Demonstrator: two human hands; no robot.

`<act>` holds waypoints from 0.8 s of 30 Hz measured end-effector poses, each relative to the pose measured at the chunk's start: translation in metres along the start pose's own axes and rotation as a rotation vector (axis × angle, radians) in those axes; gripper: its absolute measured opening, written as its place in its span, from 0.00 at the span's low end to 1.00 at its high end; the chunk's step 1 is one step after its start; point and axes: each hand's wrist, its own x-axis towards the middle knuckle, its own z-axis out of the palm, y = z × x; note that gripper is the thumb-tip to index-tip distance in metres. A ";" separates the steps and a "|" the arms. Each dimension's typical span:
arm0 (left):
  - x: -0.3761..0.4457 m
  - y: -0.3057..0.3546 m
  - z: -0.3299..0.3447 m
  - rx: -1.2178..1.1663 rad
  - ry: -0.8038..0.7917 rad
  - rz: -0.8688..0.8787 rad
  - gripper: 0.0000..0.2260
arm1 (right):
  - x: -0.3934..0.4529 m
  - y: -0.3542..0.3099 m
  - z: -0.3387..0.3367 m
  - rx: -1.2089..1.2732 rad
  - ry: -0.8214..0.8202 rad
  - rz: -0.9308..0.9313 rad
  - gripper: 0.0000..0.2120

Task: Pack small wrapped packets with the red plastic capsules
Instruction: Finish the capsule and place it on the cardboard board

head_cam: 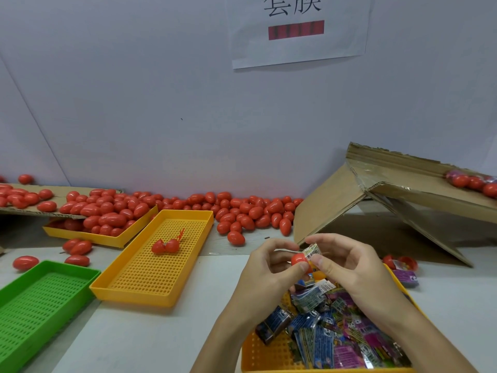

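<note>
My left hand [271,267] pinches a red capsule half [299,259] above the near yellow tray [265,354], which is full of small wrapped packets [336,335]. My right hand [347,262] holds a small wrapped packet [311,250] right at the capsule half, touching it. An opened red capsule [165,246] lies in the middle yellow tray [150,267]. Several closed red capsules [242,211] are heaped along the wall.
A green tray [32,305] sits at the near left. Another yellow tray [107,239] at the back left holds red capsules. Torn cardboard [390,200] leans at the right with capsules on top. An open capsule and a purple packet [406,275] lie right of my hands.
</note>
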 end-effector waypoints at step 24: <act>0.004 -0.005 0.005 -0.253 0.035 0.013 0.08 | -0.002 0.002 0.011 -0.205 0.090 -0.177 0.16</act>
